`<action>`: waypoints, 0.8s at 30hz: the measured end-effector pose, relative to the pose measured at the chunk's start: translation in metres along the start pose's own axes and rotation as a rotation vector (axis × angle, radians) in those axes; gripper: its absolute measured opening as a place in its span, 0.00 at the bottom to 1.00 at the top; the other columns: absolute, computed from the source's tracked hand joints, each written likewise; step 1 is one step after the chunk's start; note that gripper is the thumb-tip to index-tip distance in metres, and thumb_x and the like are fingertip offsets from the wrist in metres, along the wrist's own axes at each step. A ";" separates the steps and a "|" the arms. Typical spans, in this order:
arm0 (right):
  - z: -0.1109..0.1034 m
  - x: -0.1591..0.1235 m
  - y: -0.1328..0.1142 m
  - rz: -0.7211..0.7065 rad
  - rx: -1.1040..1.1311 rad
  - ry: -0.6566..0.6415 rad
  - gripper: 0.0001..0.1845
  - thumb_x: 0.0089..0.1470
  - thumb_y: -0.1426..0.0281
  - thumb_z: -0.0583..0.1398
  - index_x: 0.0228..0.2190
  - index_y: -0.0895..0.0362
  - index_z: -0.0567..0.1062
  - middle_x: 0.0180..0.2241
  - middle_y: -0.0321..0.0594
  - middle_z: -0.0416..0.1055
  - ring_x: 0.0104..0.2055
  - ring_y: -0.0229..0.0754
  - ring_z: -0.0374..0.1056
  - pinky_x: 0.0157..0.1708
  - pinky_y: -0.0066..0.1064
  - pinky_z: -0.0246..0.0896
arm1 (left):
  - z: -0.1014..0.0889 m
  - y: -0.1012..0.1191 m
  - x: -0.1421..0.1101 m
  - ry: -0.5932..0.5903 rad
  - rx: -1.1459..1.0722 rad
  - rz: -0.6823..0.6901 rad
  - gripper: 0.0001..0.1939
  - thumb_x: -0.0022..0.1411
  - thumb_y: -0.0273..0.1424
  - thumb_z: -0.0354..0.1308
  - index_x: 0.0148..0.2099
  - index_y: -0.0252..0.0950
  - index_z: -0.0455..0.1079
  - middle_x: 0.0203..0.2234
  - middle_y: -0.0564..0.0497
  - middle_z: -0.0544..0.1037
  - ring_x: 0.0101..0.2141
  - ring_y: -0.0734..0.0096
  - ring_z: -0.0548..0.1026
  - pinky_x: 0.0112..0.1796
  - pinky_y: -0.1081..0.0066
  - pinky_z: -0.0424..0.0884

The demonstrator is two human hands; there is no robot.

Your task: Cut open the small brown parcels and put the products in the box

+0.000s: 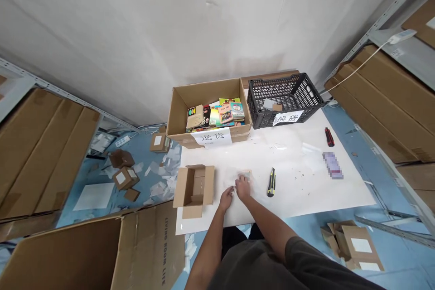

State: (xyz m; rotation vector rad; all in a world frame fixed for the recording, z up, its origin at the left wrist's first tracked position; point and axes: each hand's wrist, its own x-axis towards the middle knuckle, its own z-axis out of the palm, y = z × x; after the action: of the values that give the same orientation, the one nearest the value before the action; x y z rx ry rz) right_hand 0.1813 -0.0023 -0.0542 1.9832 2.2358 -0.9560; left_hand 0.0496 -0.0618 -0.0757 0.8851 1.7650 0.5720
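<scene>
At the front middle of the white table, my right hand (pixel 242 187) is bent down over a clear plastic wrap (pixel 258 185), its fingers drawn together on it. My left hand (pixel 227 198) is close beside, thumb and fingers pinched at the wrap's near edge. A flat, pale orange and grey item (pixel 248 172) shows partly under the plastic; its kind is hidden. Left of my hands stands an open small cardboard box (pixel 189 210), its flaps spread. To the right lies a yellow and black box cutter (pixel 271 182).
Behind are a cardboard box (pixel 176 111) of books and a black plastic crate (pixel 263 120), both with paper signs. A red cutter (pixel 329 137) and a blurred purple item (pixel 333 165) lie right. A large carton (pixel 149 244) stands left, below the table.
</scene>
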 end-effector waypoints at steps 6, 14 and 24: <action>-0.056 0.010 0.043 -0.005 0.888 -0.099 0.17 0.52 0.55 0.67 0.28 0.53 0.70 0.36 0.41 0.76 0.47 0.50 0.72 0.50 0.40 0.66 | 0.001 -0.007 -0.019 0.335 0.016 -0.153 0.23 0.64 0.29 0.53 0.61 0.37 0.70 0.48 0.43 0.81 0.50 0.61 0.79 0.53 0.64 0.72; -0.095 -0.047 0.168 0.345 1.212 0.269 0.28 0.45 0.41 0.63 0.35 0.50 0.69 0.35 0.39 0.75 0.42 0.50 0.74 0.41 0.39 0.70 | 0.040 0.043 -0.001 0.149 0.223 -0.164 0.31 0.60 0.43 0.63 0.62 0.34 0.67 0.54 0.38 0.77 0.53 0.56 0.77 0.53 0.64 0.71; -0.097 -0.085 0.224 0.739 0.525 0.189 0.23 0.59 0.57 0.51 0.51 0.55 0.71 0.43 0.53 0.77 0.43 0.56 0.77 0.40 0.41 0.70 | 0.065 0.074 0.019 0.173 0.405 -0.293 0.25 0.50 0.32 0.68 0.50 0.34 0.72 0.50 0.32 0.79 0.52 0.43 0.78 0.45 0.59 0.73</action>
State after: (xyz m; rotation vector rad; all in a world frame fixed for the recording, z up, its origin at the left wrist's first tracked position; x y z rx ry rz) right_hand 0.4377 -0.0327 -0.0395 2.8775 1.1373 -1.3396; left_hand 0.1282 -0.0029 -0.0557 0.8422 2.1660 0.0995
